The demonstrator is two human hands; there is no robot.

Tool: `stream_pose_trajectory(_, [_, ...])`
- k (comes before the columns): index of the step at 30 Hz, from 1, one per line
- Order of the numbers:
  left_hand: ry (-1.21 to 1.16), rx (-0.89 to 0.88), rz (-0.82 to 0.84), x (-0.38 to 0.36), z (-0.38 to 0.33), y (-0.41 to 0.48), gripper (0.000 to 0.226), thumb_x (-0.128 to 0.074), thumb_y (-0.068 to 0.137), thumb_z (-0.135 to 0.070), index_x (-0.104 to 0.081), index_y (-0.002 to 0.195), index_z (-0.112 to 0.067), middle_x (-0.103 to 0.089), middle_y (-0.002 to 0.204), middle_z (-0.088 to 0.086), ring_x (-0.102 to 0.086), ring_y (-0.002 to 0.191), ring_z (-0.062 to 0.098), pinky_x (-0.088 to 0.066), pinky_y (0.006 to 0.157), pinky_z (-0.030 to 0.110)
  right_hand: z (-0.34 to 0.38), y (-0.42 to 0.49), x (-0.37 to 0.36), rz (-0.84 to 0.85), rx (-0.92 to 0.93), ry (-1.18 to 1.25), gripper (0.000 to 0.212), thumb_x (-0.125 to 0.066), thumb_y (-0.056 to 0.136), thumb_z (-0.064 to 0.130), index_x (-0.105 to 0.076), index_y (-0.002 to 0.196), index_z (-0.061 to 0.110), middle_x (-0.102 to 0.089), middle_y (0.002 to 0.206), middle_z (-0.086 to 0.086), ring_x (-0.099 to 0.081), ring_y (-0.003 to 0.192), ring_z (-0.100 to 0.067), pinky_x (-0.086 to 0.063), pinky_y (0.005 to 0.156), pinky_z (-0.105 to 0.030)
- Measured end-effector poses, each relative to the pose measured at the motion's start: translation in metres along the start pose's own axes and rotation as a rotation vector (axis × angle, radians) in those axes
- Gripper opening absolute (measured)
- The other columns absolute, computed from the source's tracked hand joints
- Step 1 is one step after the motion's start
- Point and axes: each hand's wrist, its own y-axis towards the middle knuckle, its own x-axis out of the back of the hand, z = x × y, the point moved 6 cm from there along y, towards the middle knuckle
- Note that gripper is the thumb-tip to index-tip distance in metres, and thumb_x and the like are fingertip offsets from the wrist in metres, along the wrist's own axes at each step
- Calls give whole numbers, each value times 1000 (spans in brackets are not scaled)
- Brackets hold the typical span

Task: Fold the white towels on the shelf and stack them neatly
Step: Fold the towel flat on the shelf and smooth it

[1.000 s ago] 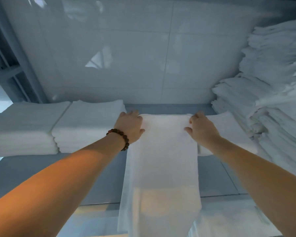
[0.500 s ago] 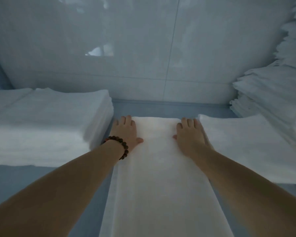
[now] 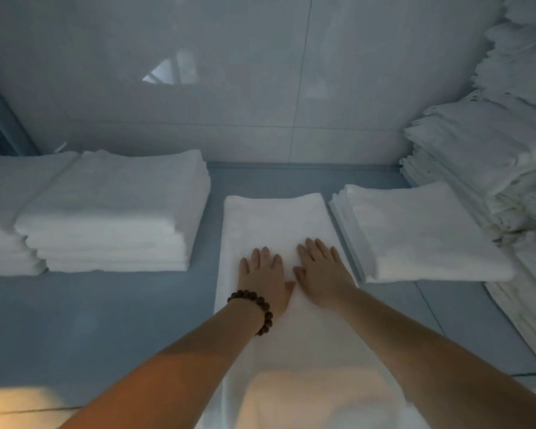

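Hands: your left hand [image 3: 265, 281] and right hand [image 3: 321, 274] lie spread, palms flat on the towel [image 3: 276, 218].
Towel: lengthwise on the shelf [image 3: 106, 320], unfolded.
Done: folded stack [image 3: 115, 212] at left.
Left: crumpled pile [image 3: 492, 156] at right.

Your left hand [image 3: 265, 281] and right hand [image 3: 321, 274] lie flat, side by side, on the towel [image 3: 276, 218] spread mid-shelf [image 3: 106, 320]. A folded stack [image 3: 112, 212] sits left; a lower stack [image 3: 421, 230] just right, with a tall pile [image 3: 492, 150] behind it.
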Motion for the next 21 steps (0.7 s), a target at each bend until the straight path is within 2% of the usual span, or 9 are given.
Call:
stream_pose_trajectory(4, [7, 22, 17, -10, -3, -43, 69, -21, 97, -48, -3, 148, -6, 6, 156, 18, 7, 143, 35, 1, 117, 47, 5, -48, -9, 30, -18, 12, 59, -18, 100, 42, -1, 150, 17, 7, 159, -8, 11, 146, -24, 6, 117, -42])
stream_pose_trajectory(7, [10, 43, -15, -17, -4, -64, 73, -18, 96, -50, 2, 147, -3, 8, 156, 17, 9, 144, 33, 3, 117, 46, 7, -76, -16, 11, -73, 34, 65, -18, 97, 52, 1, 150, 18, 10, 159, -9, 14, 145, -25, 7, 118, -45])
stream_pose_trajectory(11, [-8, 20, -82, -32, 0, -78, 75, -9, 94, -54, 14, 145, -4, 16, 156, 13, 16, 143, 28, 8, 117, 43, 10, -93, -30, 16, -144, 30, 73, -6, 91, 63, 16, 147, 22, 21, 156, -8, 22, 143, -25, 9, 117, -48])
stream_pose_trajectory(17, [21, -33, -162, -30, 13, -49, 78, -1, 90, -58, 7, 148, -6, 10, 157, 12, 12, 144, 26, 5, 117, 44, 8, -69, -27, -90, -157, 19, 74, -4, 90, 64, 14, 148, 22, 17, 157, -8, 19, 144, -25, 8, 117, -49])
stream_pose_trajectory(21, [37, -37, -206, -25, 28, -14, 81, 4, 86, -60, 3, 148, -8, 7, 158, 10, 10, 144, 25, 9, 116, 41, 4, -32, -22, -108, -142, 16, 74, -5, 90, 64, 11, 149, 22, 14, 158, -8, 17, 145, -25, 7, 118, -49])
